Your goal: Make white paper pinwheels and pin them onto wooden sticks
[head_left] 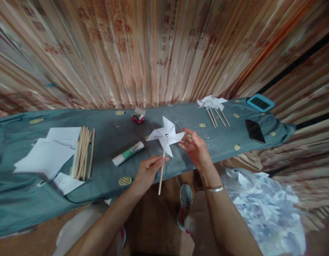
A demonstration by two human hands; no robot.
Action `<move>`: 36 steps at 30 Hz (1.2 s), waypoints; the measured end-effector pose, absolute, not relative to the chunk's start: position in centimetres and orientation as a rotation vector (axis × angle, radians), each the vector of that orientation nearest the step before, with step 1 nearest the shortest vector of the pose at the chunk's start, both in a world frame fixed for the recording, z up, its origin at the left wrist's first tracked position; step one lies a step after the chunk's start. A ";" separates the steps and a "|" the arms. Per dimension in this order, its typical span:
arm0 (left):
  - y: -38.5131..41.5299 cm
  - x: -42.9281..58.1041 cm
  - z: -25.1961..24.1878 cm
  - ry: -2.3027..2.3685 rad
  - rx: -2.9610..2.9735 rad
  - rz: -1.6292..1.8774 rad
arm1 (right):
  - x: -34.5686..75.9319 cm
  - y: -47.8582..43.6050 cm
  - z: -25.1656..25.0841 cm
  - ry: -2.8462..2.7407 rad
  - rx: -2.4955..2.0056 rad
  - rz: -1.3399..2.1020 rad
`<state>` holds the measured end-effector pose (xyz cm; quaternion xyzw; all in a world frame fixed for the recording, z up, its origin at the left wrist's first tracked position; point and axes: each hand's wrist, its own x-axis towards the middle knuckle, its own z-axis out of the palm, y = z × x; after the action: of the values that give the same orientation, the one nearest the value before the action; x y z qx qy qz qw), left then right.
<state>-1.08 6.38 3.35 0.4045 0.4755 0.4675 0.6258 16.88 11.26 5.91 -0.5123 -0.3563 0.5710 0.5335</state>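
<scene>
A white paper pinwheel (165, 140) with a shiny pin at its centre is held up over the near edge of the table. My left hand (149, 171) pinches its wooden stick below the blades, and the stick's lower end points down toward me. Beside the right-hand blade is my right hand (195, 146), fingers apart and slightly curled, the fingertips at or near the blade tip. Whether they touch the paper I cannot tell. Just left of the pinwheel lies a glue stick (128, 153) with a green label. Behind it stands an open small red box (138, 116) of pins.
White paper sheets (48, 154) and a bundle of wooden sticks (83, 153) lie at the left. Several pinwheels (212, 103) rest at the back right, near a dark phone (255, 131) and a blue-framed device (260, 102). A bag of white paper pieces (265, 209) stands on the floor.
</scene>
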 end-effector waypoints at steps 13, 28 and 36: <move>9.8 -0.9 3.0 1.143 0.785 1.247 | 12.8 9.0 4.3 -1.508 -1.263 1.795; 9.4 -1.0 2.5 1.153 0.759 1.170 | 18.5 12.1 5.5 -1.203 -1.373 1.364; 8.4 -1.0 1.9 1.071 1.039 1.011 | 20.0 13.7 5.6 -0.994 -1.206 1.102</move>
<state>-1.02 8.42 1.93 0.4522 0.4658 0.4397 0.6207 20.04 13.69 5.59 -0.5154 -0.4248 0.4708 0.5765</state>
